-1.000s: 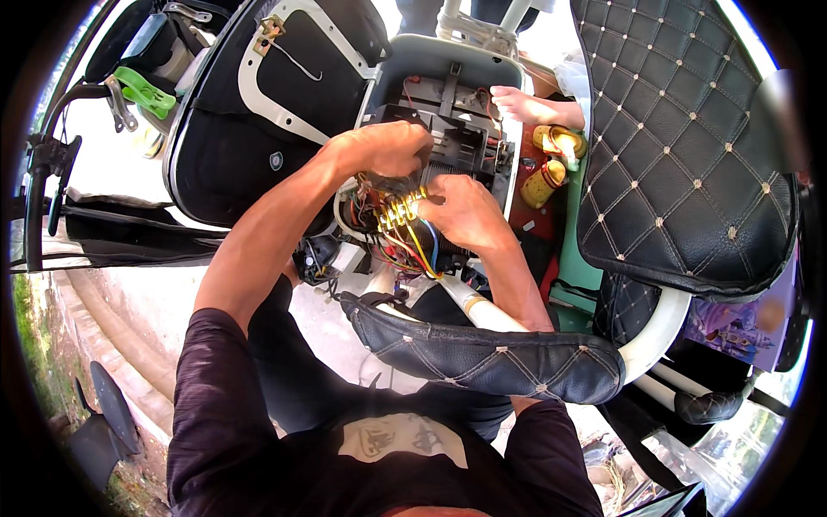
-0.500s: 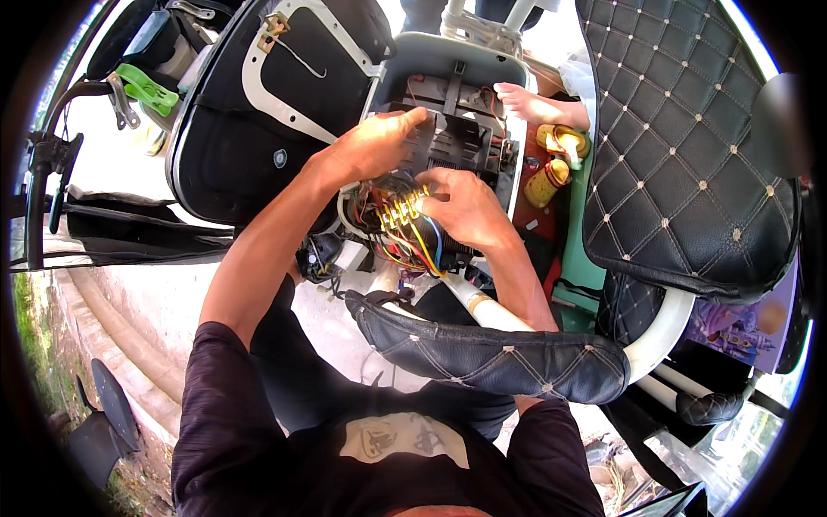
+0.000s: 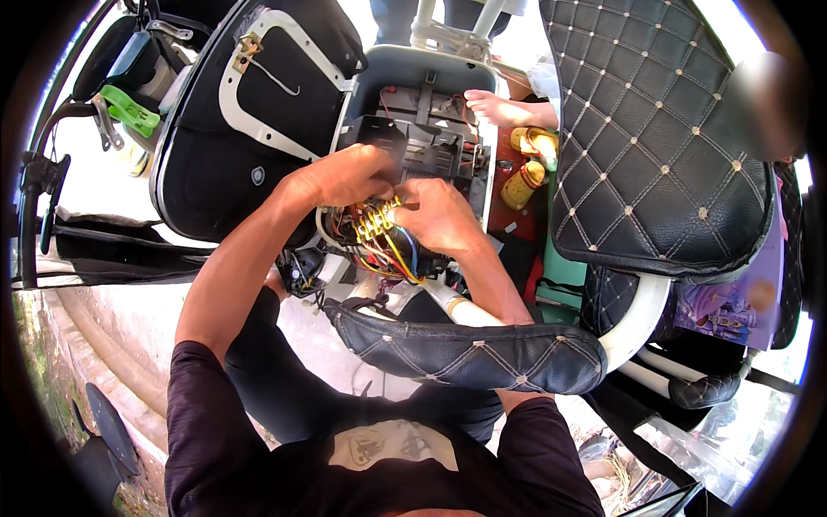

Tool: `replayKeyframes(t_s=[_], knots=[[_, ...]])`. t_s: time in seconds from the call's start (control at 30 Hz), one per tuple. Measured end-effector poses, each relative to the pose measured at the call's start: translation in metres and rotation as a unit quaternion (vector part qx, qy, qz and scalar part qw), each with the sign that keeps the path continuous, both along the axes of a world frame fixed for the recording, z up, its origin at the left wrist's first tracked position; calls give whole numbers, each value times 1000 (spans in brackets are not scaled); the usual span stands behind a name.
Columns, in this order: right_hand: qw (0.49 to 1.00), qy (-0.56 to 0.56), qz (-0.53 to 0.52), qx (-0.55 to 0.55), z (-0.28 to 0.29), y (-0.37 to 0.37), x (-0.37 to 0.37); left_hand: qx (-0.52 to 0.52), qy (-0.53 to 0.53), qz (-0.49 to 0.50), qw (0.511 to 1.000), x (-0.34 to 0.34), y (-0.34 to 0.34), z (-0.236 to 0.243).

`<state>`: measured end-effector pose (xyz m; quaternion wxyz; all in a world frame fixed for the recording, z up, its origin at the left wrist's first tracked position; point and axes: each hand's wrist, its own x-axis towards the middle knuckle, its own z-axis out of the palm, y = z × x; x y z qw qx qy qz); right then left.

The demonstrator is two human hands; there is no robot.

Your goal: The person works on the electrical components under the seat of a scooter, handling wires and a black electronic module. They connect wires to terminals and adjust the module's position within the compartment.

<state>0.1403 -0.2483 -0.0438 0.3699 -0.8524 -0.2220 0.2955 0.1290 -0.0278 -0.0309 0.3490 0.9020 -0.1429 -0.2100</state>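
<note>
Terminal strip [image 3: 374, 221] | left grip [image 3: 351, 175] arched near | right grip [image 3: 437, 215] at end | holds: can't tell

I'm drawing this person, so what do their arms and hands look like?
The left hand and right hand are bare: no gloves, and no watch or bracelet shows. Some fingers are too hidden or blurred to check for rings. The left sleeve and right sleeve are short, loose and dark, nearly black, leaving the lower arms uncovered.

The terminal block [image 3: 374, 221] is brassy yellow; its wires [image 3: 400, 257] are red, yellow and blue. The black cushion [image 3: 659, 146] bears pale diamond stitching. The clogs [image 3: 522, 186] are yellow.
</note>
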Motion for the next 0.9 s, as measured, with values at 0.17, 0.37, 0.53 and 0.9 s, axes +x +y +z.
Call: replayKeyframes(t_s=[0.17, 0.37, 0.53, 0.9], knots=[[1000, -13, 1, -24, 0, -2, 4, 112, 12, -32, 993, 8, -9, 9], [998, -13, 0, -57, 7, -3, 5, 173, -15, -104, 979, 10, -17, 15], [998, -39, -8, -40, 7, -2, 2, 195, 65, -110, 972, 20, -19, 25], [999, -52, 4, 15, -12, -6, 9, 54, 156, -185, 969, 67, 14, -21]])
